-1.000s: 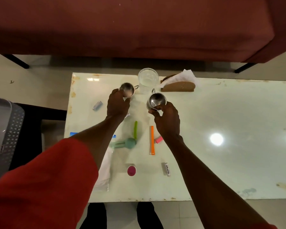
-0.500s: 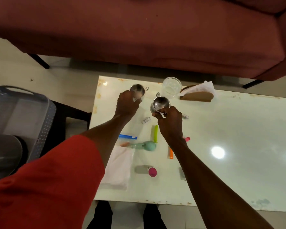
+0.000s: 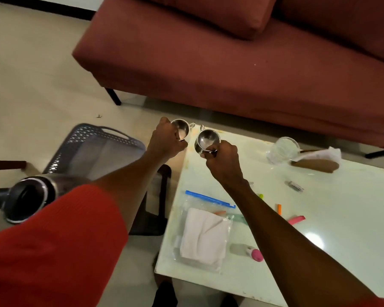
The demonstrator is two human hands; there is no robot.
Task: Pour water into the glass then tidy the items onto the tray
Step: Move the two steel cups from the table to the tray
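Your left hand (image 3: 166, 140) has its fingers curled round one steel cup (image 3: 182, 130), held past the left edge of the tabletop (image 3: 333, 218). Your right hand (image 3: 224, 161) grips the second steel cup (image 3: 206, 140) over the tabletop's far left corner. The glass (image 3: 283, 149) stands far right, beside the napkin holder (image 3: 317, 161). The grey tray (image 3: 93, 149) sits left, off the tabletop.

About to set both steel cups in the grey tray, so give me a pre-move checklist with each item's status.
1. Left hand grip on left cup: ok.
2. Right hand grip on right cup: ok.
3. Grey tray in view, left of the table: ok.
4. Bare tray floor for two cups: ok.
5. Cups empty: cannot tell.
6. Glass upright on the table: ok.
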